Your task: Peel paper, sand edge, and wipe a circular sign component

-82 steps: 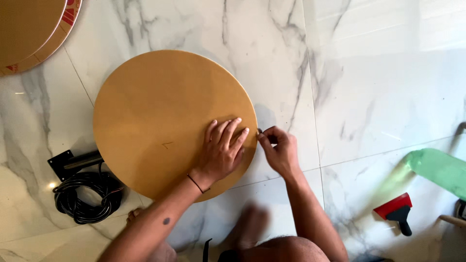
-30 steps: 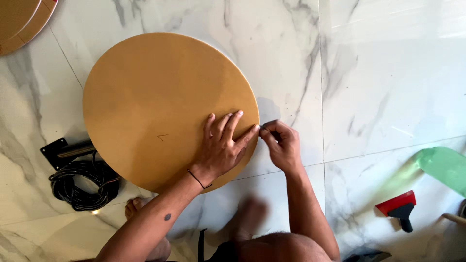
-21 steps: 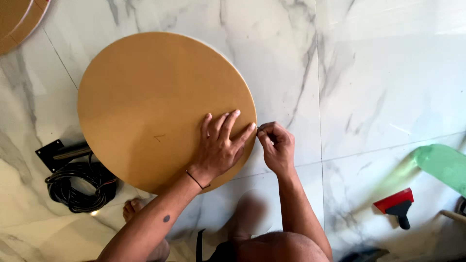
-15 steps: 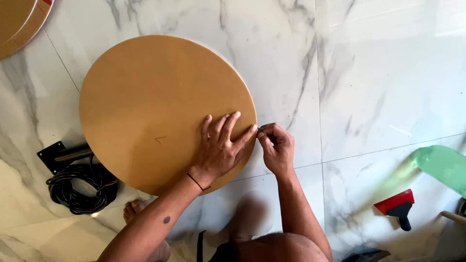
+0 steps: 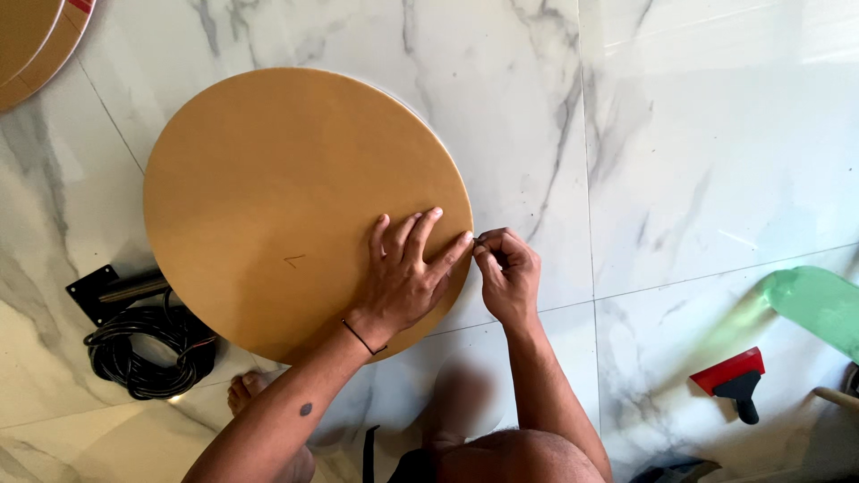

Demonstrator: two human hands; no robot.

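A large round tan disc point(image 5: 286, 188) lies flat on the white marble floor. My left hand point(image 5: 404, 273) rests flat on its lower right part, fingers spread, with the fingertips at the disc's rim. My right hand point(image 5: 507, 273) sits just beside the rim on the right, its thumb and fingers pinched on a small thin dark thing at the disc's edge. What that thing is cannot be made out.
More tan discs point(image 5: 36, 40) are stacked at the top left corner. A coil of black cable point(image 5: 148, 349) with a black bracket lies left of my foot. A red-and-black scraper point(image 5: 734, 380) and a green translucent sheet point(image 5: 819, 300) lie at the right.
The view has shifted slightly; both hands stay at the same spot on the disc's right rim, my right hand still pinching at the edge.
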